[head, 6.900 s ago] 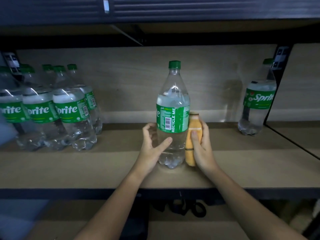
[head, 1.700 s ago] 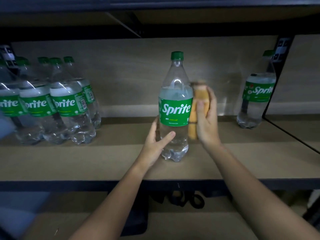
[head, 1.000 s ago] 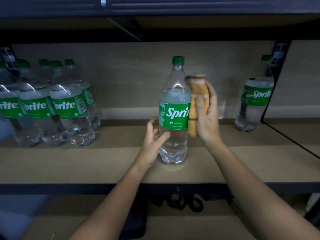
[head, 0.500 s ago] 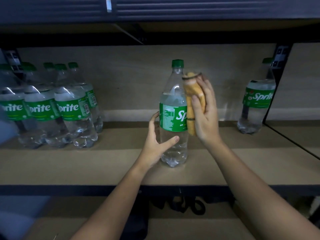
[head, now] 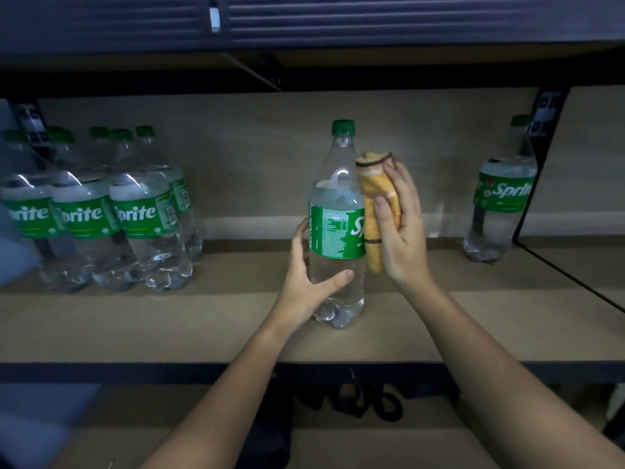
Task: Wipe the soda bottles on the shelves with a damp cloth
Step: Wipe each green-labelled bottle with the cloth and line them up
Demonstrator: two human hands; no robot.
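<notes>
Where the head camera looks down at a wooden shelf [head: 101,326]: one soda bottle [head: 338,231] standing upright mid-shelf, long axis vertical. Left hand [head: 309,286] curled round its lower body, thumb across the front, steadying. Right hand [head: 399,228] clutching a folded orange cloth [head: 373,204], pressed flat against the bottle's right flank from shoulder to label. Directly left of the cloth, touching, the surface to wipe. Cluster of bottles [head: 101,211] well apart at left, lone bottle [head: 500,198] far right. Nothing blocking the stroke.
</notes>
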